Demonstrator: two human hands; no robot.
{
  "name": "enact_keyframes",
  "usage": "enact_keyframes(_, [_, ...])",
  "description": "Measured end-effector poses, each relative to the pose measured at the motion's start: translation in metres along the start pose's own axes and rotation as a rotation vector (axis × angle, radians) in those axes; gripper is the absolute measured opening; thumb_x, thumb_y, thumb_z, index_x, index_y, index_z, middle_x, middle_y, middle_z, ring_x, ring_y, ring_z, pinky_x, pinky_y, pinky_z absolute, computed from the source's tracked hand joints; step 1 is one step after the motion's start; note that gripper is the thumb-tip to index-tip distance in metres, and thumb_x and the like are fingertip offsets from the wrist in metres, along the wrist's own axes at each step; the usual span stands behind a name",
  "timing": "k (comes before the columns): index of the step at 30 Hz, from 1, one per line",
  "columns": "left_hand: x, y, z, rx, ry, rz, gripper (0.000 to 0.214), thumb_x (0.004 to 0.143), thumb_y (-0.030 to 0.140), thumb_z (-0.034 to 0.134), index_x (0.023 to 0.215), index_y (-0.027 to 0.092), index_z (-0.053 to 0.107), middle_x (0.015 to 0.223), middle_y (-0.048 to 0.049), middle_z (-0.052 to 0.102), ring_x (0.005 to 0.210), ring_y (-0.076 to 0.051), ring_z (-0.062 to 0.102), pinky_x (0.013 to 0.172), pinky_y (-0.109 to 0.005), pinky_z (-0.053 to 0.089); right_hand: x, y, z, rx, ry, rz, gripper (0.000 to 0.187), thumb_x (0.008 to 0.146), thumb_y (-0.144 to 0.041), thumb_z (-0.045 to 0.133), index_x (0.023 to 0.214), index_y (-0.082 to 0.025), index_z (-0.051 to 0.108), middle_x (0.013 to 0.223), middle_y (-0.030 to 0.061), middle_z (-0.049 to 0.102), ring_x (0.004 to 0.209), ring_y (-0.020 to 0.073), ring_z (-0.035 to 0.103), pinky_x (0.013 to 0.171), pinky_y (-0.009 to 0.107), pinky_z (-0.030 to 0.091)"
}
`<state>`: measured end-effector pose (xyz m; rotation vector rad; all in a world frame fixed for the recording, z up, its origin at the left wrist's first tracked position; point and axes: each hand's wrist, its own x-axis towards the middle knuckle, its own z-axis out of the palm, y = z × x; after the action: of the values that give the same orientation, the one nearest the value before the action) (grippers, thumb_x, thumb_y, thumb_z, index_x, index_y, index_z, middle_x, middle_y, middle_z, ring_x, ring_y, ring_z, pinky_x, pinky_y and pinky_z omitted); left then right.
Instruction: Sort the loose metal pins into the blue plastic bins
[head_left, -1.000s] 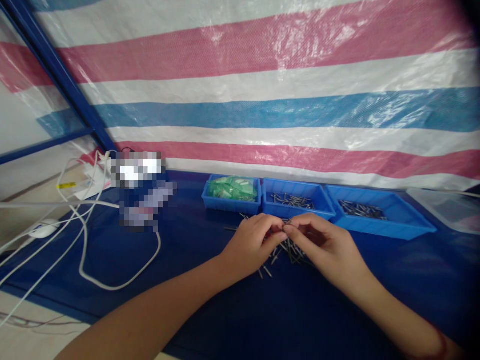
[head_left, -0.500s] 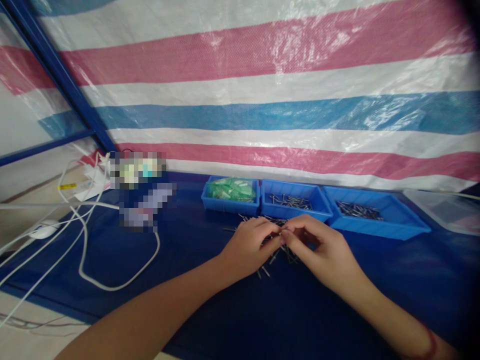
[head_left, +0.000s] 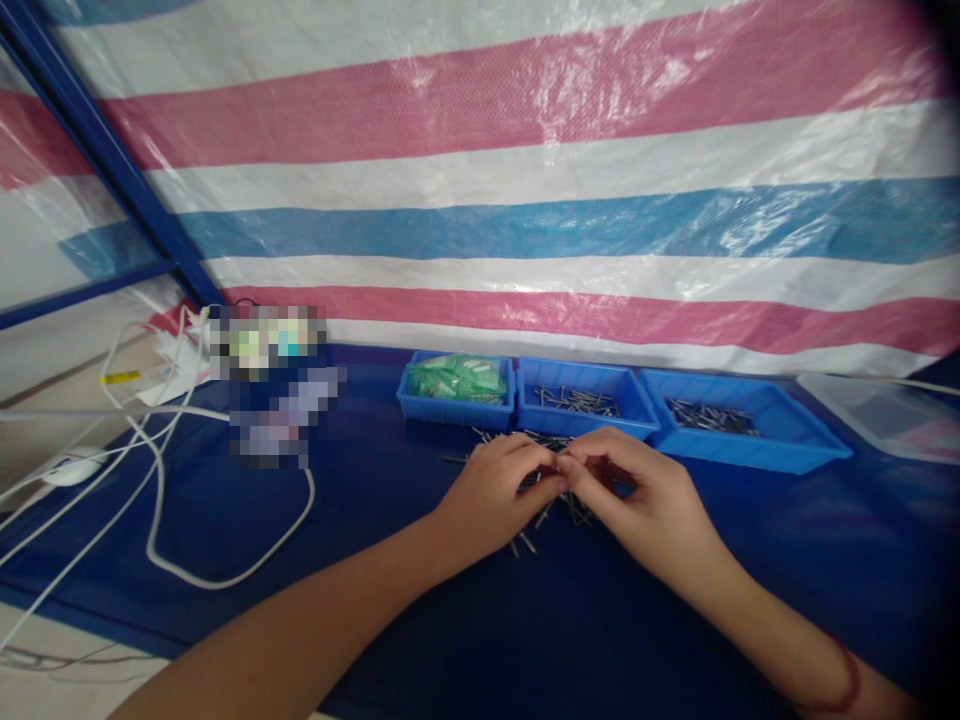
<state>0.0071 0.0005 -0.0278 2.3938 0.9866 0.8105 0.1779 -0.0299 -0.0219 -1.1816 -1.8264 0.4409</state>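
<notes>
Thumb and fingertips of my left hand [head_left: 495, 490] are pinched together. They meet the fingertips of my right hand [head_left: 649, 490], also closed in a pinch. Whatever lies between the fingertips is too small and covered to make out. Below and behind both hands spreads a loose pile of thin, nail-like metal pins [head_left: 576, 510], partly hidden by my fingers. Just beyond it, a middle blue bin [head_left: 581, 418] contains more such pins, and a right blue bin [head_left: 795, 446] holds short, darker metal pieces. A left blue bin [head_left: 454, 414] carries a green plastic bag [head_left: 459, 377].
The dark blue table [head_left: 360, 500] bears white cables [head_left: 217, 580] at the left, beside blurred-out items. A clear plastic lid or tray [head_left: 877, 415] lies at the far right. Behind everything hangs a striped plastic sheet [head_left: 480, 230]; a blue metal post [head_left: 112, 165] slants at upper left.
The view has shifted slightly, so the bins and cables appear a little further left. Both hands keep their fingertips together over the pile, with hardly any movement.
</notes>
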Motion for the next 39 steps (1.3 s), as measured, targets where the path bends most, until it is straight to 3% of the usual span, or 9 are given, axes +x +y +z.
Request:
enact_keyframes(4, [0.001,0.001,-0.001,-0.014,0.028,-0.044,0.017,0.09,0.032,0.055,0.086,0.018,0.063,0.089,-0.0021,0.064,0.086,-0.016,0.059,0.076,-0.025,0.042,0.002,0.0,-0.002,0.028,0.004,0.004,0.013,0.087,-0.03,0.055,0.082,-0.02,0.063,0.077,0.0033,0.063,0.063,0.0144,0.056,0.058,0.027,0.046])
enact_keyframes(10, [0.005,0.003,-0.01,-0.093,0.217,-0.062,0.012,0.087,0.03,0.059,0.083,0.019,0.062,0.086,-0.0023,0.065,0.085,-0.016,0.059,0.08,-0.028,0.045,0.005,0.003,-0.008,0.064,0.037,0.041,0.013,0.086,-0.032,0.056,0.087,-0.021,0.064,0.076,0.0027,0.063,0.065,0.0148,0.058,0.058,0.026,0.049])
enact_keyframes(16, [0.004,0.005,-0.011,-0.112,0.235,-0.047,0.015,0.088,0.033,0.056,0.087,0.019,0.06,0.087,-0.0035,0.064,0.085,-0.017,0.059,0.081,-0.029,0.045,0.01,0.005,-0.015,-0.058,-0.088,-0.021,0.014,0.087,-0.029,0.053,0.082,-0.021,0.063,0.072,0.0016,0.063,0.063,0.0142,0.057,0.058,0.026,0.046])
enact_keyframes(19, [0.002,0.005,-0.008,-0.068,0.201,-0.073,0.016,0.089,0.033,0.056,0.096,0.019,0.059,0.091,-0.003,0.064,0.088,-0.017,0.059,0.082,-0.029,0.043,0.017,0.015,-0.028,-0.16,0.007,-0.036,0.014,0.087,-0.029,0.053,0.082,-0.021,0.063,0.074,0.0017,0.064,0.063,0.0142,0.057,0.059,0.027,0.044])
enact_keyframes(24, [0.0,0.006,-0.007,0.126,0.045,-0.058,0.016,0.091,0.033,0.053,0.094,0.022,0.065,0.098,-0.002,0.065,0.094,-0.018,0.056,0.082,-0.032,0.037,0.03,0.054,-0.065,-0.498,0.283,0.106,0.016,0.085,-0.034,0.055,0.081,-0.021,0.064,0.073,0.004,0.064,0.061,0.017,0.057,0.061,0.031,0.042])
enact_keyframes(28, [-0.003,0.008,-0.008,0.235,-0.075,0.029,0.019,0.088,0.039,0.057,0.099,0.027,0.067,0.108,-0.001,0.063,0.102,-0.02,0.052,0.085,-0.035,0.032,0.034,0.081,-0.085,-0.83,0.31,0.136,0.019,0.084,-0.034,0.053,0.082,-0.018,0.064,0.08,0.0121,0.065,0.071,0.0252,0.059,0.062,0.037,0.04])
enact_keyframes(33, [-0.005,0.008,-0.007,0.309,-0.195,0.084,0.022,0.088,0.039,0.059,0.106,0.03,0.066,0.11,0.0,0.062,0.104,-0.02,0.05,0.084,-0.037,0.028,0.032,0.078,-0.078,-0.86,0.285,0.119,0.029,0.085,-0.038,0.052,0.096,-0.015,0.065,0.09,0.0174,0.065,0.085,0.0298,0.06,0.072,0.04,0.043])
enact_keyframes(39, [-0.005,0.005,-0.003,0.341,-0.197,0.094,0.018,0.093,0.034,0.051,0.095,0.027,0.067,0.102,0.0007,0.064,0.1,-0.019,0.05,0.081,-0.036,0.027,0.028,0.059,-0.052,-0.703,0.169,-0.014,0.022,0.085,-0.036,0.053,0.094,-0.019,0.065,0.094,0.0098,0.066,0.09,0.0277,0.061,0.08,0.04,0.045])
